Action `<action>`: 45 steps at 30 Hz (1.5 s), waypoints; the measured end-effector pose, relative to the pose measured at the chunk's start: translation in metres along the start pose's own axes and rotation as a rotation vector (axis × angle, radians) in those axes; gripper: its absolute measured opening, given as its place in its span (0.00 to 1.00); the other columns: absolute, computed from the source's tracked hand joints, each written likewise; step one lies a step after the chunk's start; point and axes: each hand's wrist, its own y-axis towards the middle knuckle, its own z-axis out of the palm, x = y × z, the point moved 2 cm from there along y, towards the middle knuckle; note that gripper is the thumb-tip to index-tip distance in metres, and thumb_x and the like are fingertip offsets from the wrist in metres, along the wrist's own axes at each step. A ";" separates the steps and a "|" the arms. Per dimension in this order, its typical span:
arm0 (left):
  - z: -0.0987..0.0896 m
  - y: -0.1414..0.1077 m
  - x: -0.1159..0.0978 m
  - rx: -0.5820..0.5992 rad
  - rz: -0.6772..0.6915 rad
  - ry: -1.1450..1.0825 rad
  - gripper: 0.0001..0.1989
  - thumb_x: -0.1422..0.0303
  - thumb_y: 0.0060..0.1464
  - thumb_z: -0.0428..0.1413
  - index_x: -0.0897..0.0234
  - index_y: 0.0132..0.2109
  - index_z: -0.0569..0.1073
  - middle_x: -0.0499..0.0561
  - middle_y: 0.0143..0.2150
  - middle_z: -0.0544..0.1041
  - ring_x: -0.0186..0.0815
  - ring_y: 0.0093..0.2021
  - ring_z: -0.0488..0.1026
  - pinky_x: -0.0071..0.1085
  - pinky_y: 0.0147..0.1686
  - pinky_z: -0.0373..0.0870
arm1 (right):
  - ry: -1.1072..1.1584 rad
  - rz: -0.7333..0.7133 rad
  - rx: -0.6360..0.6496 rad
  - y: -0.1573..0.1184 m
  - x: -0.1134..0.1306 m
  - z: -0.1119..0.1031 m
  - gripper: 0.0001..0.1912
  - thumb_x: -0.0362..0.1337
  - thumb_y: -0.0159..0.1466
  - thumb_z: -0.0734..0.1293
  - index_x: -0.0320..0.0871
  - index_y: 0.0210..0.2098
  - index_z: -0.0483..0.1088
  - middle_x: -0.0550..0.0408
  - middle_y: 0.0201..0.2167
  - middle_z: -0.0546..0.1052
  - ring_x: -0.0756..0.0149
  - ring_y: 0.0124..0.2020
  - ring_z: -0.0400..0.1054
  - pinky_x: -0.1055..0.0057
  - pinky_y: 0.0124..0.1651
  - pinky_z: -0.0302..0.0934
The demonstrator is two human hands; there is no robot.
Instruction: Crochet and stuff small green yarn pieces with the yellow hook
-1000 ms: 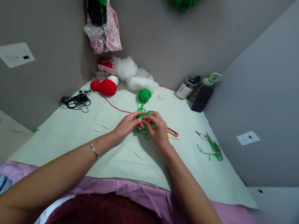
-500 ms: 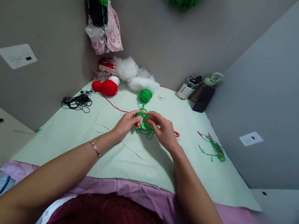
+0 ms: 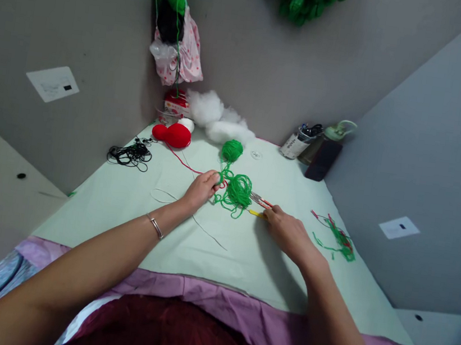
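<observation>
My left hand [image 3: 202, 187] is closed around a small green knitted or crocheted piece [image 3: 220, 179], mostly hidden by the fingers. Right beside it lies a loose tangle of green yarn [image 3: 238, 190], from which strands run back to a green yarn ball [image 3: 232, 150]. To the right, my right hand [image 3: 285, 228] has its fingers closed on the orange handles of a pair of scissors [image 3: 261, 200], whose blades point left at the tangle. Just below the scissors lies a yellow-handled crochet hook [image 3: 256, 214], its end near my right fingertips.
Red yarn [image 3: 178, 135], white stuffing [image 3: 229, 131] and a black cord tangle [image 3: 131, 154] lie at the back and left. A pen cup [image 3: 296, 141], bottle [image 3: 338, 131] and phone [image 3: 323, 160] stand back right. Yarn scraps [image 3: 340, 239] lie on the right.
My right hand has left the green piece, moved right and taken hold of the scissors' handles. My left hand still grips the piece. The view has shifted slightly.
</observation>
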 end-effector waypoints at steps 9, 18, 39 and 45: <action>0.003 -0.005 -0.012 -0.003 0.108 0.080 0.04 0.70 0.62 0.54 0.64 0.41 0.73 0.40 0.23 0.63 0.26 0.20 0.56 0.25 0.21 0.52 | 0.059 -0.041 -0.002 0.014 -0.006 -0.005 0.16 0.33 0.71 0.58 0.40 0.55 0.71 0.40 0.54 0.76 0.56 0.42 0.77 0.66 0.36 0.55; -0.002 -0.003 -0.012 -0.049 0.179 0.170 0.05 0.66 0.56 0.53 0.62 0.36 0.72 0.41 0.23 0.61 0.31 0.24 0.56 0.27 0.24 0.51 | 0.108 -0.076 -0.031 0.012 -0.015 -0.003 0.14 0.29 0.66 0.60 0.40 0.45 0.75 0.44 0.45 0.80 0.61 0.36 0.73 0.67 0.35 0.50; 0.006 -0.016 -0.021 -0.005 0.266 0.252 0.08 0.66 0.61 0.53 0.62 0.44 0.74 0.41 0.24 0.63 0.31 0.24 0.59 0.27 0.27 0.57 | 1.896 -0.379 0.193 0.029 0.078 -0.012 0.17 0.47 0.67 0.69 0.41 0.47 0.75 0.70 0.12 0.57 0.75 0.14 0.40 0.75 0.18 0.39; 0.009 -0.017 -0.020 -0.027 0.278 0.277 0.08 0.70 0.61 0.52 0.63 0.46 0.72 0.43 0.27 0.68 0.32 0.26 0.64 0.28 0.29 0.61 | 1.998 -0.358 0.294 0.028 0.074 -0.016 0.16 0.46 0.64 0.71 0.40 0.44 0.75 0.72 0.12 0.57 0.78 0.13 0.36 0.76 0.17 0.36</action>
